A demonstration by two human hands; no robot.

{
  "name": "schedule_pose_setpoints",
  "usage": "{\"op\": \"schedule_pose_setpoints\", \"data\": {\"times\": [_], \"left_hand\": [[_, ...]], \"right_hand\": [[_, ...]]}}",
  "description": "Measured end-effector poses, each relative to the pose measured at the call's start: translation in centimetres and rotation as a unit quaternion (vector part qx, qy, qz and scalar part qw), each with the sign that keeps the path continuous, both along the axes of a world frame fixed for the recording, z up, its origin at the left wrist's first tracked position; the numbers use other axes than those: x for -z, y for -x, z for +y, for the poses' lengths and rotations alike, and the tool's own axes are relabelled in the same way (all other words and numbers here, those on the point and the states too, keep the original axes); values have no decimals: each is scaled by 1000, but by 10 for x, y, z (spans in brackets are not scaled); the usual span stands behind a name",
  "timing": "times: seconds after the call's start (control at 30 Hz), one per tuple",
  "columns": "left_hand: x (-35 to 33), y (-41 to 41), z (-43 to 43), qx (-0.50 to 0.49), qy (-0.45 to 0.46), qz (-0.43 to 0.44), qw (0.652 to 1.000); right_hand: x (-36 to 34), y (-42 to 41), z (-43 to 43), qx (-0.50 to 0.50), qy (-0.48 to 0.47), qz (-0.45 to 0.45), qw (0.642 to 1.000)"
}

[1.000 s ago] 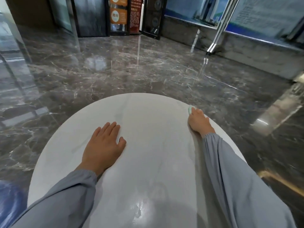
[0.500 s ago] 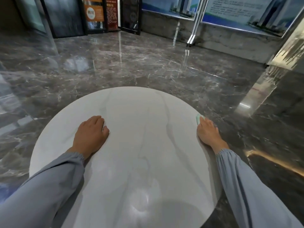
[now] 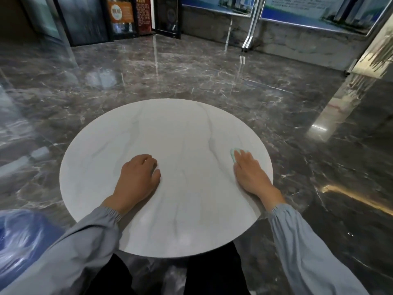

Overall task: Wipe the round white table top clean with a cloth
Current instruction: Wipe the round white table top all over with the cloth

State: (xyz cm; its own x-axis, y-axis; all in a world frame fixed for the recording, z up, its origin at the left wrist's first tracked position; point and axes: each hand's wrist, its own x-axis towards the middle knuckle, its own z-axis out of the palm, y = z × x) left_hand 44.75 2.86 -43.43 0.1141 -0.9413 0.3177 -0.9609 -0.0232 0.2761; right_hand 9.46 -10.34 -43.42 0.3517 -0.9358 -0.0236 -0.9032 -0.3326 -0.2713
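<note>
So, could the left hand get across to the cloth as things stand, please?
Probably yes: only bare table top lies between the left hand and the cloth. But the right hand lies flat over most of it, so only its far edge is free to take.

Lobby of a public or commercial building

Polished dark marble floor (image 3: 191, 77) all round a lone round white desk (image 3: 170, 128); display boards (image 3: 319, 9) picturing towers at 1 o'clock, an orange poster (image 3: 121, 10) and dark glass doors (image 3: 85, 20) at 11.
</note>
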Motion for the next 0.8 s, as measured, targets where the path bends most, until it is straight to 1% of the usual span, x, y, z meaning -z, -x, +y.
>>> {"op": "schedule_pose_setpoints", "data": {"times": [0.07,0.13,0.23,0.3,0.37,0.4,0.47,0.53,0.6,0.63,0.7,0.73,0.8], "left_hand": [[-1,6,16,-14,22,22,999],[-1,11,31,-31,25,45,998],[2,16,54,-28,26,53,998],[6,16,68,-17,30,42,999],[12,14,80,-2,43,30,999],[14,14,84,2,48,32,998],[15,15,88,2,60,46,997],[14,17,89,-1,70,67,995],[12,19,91,-13,76,86,993],[12,20,92,-19,80,95,992],[11,20,93,-22,92,102,990],[11,21,94,-20,97,99,990],[9,22,94,-14,105,88,990]], "right_hand": [[-5,-28,31,-55,-6,0,998],[-8,-62,67,-123,-16,-4,992],[-7,-102,131,-230,-5,-4,973],[-7,-107,172,-298,7,0,954],[-9,-97,194,-332,12,2,943],[-9,-88,192,-330,19,7,944],[-9,-69,166,-285,28,44,957],[-11,-45,123,-194,24,68,978],[-16,-24,81,-107,-11,62,992],[-17,-20,67,-83,-22,52,995],[-17,-31,64,-71,-20,33,997],[-15,-45,75,-85,-12,31,996],[-10,-78,114,-153,-8,17,988]]}}
